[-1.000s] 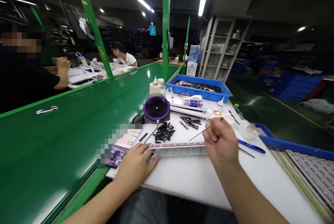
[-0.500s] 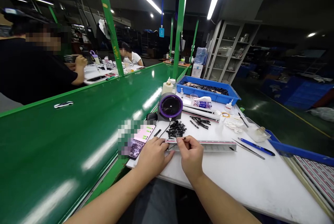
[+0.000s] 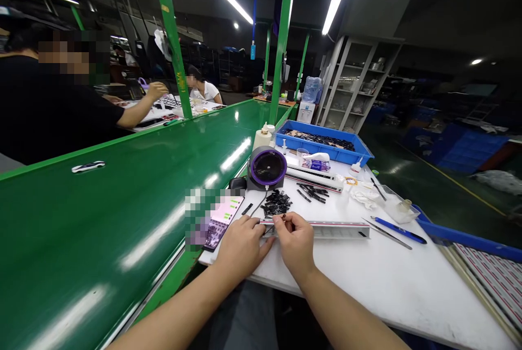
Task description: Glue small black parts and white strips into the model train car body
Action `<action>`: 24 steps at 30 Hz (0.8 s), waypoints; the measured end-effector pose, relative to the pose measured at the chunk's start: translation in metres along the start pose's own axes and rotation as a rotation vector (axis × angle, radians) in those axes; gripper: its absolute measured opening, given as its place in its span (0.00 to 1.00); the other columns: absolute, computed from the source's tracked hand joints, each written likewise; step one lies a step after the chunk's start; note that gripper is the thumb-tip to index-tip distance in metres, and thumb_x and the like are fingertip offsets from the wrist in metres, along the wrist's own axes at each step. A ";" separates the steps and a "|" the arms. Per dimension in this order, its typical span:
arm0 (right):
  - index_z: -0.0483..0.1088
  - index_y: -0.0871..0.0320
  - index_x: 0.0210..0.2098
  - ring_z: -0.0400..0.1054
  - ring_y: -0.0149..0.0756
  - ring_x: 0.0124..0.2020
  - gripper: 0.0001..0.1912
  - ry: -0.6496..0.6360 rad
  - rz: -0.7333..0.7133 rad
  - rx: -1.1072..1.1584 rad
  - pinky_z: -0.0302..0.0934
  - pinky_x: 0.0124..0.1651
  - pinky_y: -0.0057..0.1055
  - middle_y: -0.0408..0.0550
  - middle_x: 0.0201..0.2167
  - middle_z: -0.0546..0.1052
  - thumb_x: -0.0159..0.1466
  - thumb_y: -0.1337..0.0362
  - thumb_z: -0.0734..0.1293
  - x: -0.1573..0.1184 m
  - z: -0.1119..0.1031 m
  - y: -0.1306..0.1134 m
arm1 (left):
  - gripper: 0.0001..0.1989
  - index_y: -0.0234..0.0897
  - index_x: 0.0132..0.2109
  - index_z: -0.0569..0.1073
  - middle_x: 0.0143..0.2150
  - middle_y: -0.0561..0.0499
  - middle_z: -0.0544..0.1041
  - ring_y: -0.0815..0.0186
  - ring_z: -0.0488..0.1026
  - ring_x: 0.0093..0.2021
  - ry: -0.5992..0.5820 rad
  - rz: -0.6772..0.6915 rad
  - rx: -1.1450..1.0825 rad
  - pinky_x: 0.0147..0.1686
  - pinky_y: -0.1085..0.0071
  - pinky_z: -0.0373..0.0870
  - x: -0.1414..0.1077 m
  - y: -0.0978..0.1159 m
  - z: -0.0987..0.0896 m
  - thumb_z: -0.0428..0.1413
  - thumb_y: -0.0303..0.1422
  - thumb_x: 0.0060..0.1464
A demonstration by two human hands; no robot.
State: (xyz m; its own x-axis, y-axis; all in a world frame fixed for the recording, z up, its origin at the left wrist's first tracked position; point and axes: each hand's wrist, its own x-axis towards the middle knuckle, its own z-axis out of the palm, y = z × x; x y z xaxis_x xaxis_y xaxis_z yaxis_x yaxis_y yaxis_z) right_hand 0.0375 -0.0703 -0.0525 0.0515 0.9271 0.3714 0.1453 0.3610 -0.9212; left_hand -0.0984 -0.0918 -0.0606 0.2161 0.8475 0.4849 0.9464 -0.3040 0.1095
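The white channel strip (image 3: 340, 230) lies on the white desk (image 3: 350, 285) in front of the person, just at the fingers of both hands. Its long axis goes from left to right across the person's front, almost parallel with the near edge of the desk, and a thin red line follows its upper side. The left hand (image 3: 240, 247) is the nearer one to the strip's left end: its fingers are bent over this end and the thumb lies on the near side, so the hand appears to grasp it. The right hand (image 3: 297, 244) is just beside, also close to the left end. Its thumb and forefinger are pinched together around a thin dark stick (image 3: 284, 216), of which only a little can be seen; whether these fingers touch the strip, one cannot tell. From the right hand, the longer part of the strip extends to the right, uncovered, and a small black mark is visible near its right end.

Directly beyond the fingers there is a heap of black pieces (image 3: 276, 203), and farther to the right a looser group of black strips (image 3: 314, 192). The phone (image 3: 224, 219) lies to the left of the left hand. To the right of the strip, the tweezers (image 3: 391, 235) and the blue pen (image 3: 399, 230) rest side by side, apart from both hands
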 end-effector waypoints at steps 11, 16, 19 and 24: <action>0.71 0.60 0.24 0.49 0.27 0.20 0.13 -0.003 0.005 0.007 0.48 0.24 0.27 0.35 0.16 0.55 0.60 0.57 0.67 0.002 0.002 -0.004 | 0.10 0.36 0.37 0.77 0.39 0.44 0.79 0.57 0.73 0.41 0.001 0.025 0.013 0.43 0.60 0.71 0.000 -0.002 0.001 0.56 0.38 0.55; 0.71 0.59 0.26 0.50 0.27 0.21 0.12 0.063 -0.081 0.075 0.48 0.24 0.27 0.35 0.17 0.55 0.61 0.58 0.67 0.014 -0.038 -0.029 | 0.12 0.37 0.35 0.77 0.38 0.44 0.78 0.56 0.73 0.40 -0.007 0.040 0.047 0.41 0.59 0.71 0.000 -0.003 0.001 0.54 0.40 0.57; 0.70 0.59 0.24 0.50 0.27 0.21 0.11 0.129 -0.259 -0.015 0.49 0.26 0.27 0.35 0.18 0.55 0.59 0.60 0.69 0.043 -0.089 -0.034 | 0.13 0.37 0.34 0.77 0.38 0.44 0.79 0.57 0.73 0.40 -0.008 0.042 0.067 0.41 0.60 0.72 -0.001 -0.003 0.001 0.53 0.40 0.58; 0.63 0.58 0.19 0.49 0.26 0.20 0.16 0.541 -0.402 -0.167 0.53 0.28 0.28 0.34 0.17 0.53 0.55 0.59 0.72 0.114 -0.197 0.002 | 0.12 0.39 0.34 0.78 0.37 0.45 0.79 0.57 0.75 0.39 0.113 0.118 0.092 0.40 0.60 0.72 0.000 -0.008 0.002 0.53 0.40 0.58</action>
State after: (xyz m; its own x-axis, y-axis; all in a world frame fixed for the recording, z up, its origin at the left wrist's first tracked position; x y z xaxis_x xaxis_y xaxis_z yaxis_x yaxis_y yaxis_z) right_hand 0.2383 0.0160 0.0110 0.4405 0.5280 0.7261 0.4045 0.6053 -0.6855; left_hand -0.1058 -0.0887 -0.0633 0.3031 0.7527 0.5845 0.9352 -0.3527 -0.0308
